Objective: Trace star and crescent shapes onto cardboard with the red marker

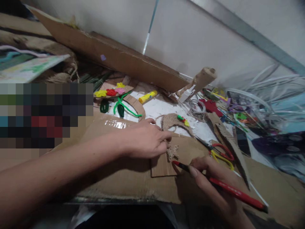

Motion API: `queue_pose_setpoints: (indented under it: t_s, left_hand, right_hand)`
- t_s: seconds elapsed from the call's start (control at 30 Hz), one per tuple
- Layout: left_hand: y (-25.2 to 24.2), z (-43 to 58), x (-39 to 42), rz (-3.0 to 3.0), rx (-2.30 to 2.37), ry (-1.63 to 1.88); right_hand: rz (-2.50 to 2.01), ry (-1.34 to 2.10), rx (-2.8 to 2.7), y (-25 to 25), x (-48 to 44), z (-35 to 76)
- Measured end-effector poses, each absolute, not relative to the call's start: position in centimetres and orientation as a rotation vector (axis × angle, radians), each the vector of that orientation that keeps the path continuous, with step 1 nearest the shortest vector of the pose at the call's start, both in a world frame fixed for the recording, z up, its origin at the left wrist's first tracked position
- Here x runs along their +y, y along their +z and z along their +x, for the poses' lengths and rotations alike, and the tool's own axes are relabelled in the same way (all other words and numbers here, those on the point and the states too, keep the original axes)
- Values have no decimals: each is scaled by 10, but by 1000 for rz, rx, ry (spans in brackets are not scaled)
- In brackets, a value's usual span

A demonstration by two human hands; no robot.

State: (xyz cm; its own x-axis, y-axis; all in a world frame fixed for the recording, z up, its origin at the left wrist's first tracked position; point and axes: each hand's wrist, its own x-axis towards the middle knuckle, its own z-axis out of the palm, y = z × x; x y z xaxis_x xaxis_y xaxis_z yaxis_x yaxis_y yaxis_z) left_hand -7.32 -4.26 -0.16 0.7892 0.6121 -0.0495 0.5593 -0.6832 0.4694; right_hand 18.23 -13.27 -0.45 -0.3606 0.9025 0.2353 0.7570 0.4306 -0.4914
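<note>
A small star of brown twine (172,154) lies on a square piece of cardboard (159,170). My left hand (147,138) reaches over from the left, its index finger and thumb closed at the star's upper left and holding it down; the pressed point is covered by the fingers. In my right hand (209,178) is a red pen (234,190), gripped between thumb and fingers. Its red tip touches or nearly touches the star's lower edge. Just beyond the cardboard square sits a twine-wrapped crescent (173,121) with small green, red and yellow decorations.
Scissors (220,153) with red and yellow handles lie right of the square. Farther back are a yellow glue stick (147,96), a white glue bottle (186,93), a cardboard tube (202,79) and colourful pipe-cleaner flowers (111,92). Craft scraps crowd the right; a pixelated patch covers the left.
</note>
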Motion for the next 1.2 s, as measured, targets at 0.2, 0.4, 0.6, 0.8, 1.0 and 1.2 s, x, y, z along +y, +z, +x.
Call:
queue_pose_setpoints:
  t_s: [0.2,0.4,0.6,0.8,1.0,1.2]
  left_hand:
    - [-6,-76,-42,2453,826,276]
    - [-13,-82,-50,2476,785,387]
    - [-19,-78,-57,2596,674,523]
    - [-7,-71,-69,2580,744,628]
    - [-3,-99,-66,2629,1083,974]
    - [-12,-161,-43,2582,1470,879]
  right_hand:
    - [-1297,453,-2179,-12,-128,181]
    - [-1296,469,-2018,-6,-125,194]
    - [-1274,390,-1843,-10,-111,209]
    - [-1250,414,-1922,-20,-93,216]
    - [-1355,349,-1924,-22,-87,240]
    - [-1394,222,-2110,-22,-71,263]
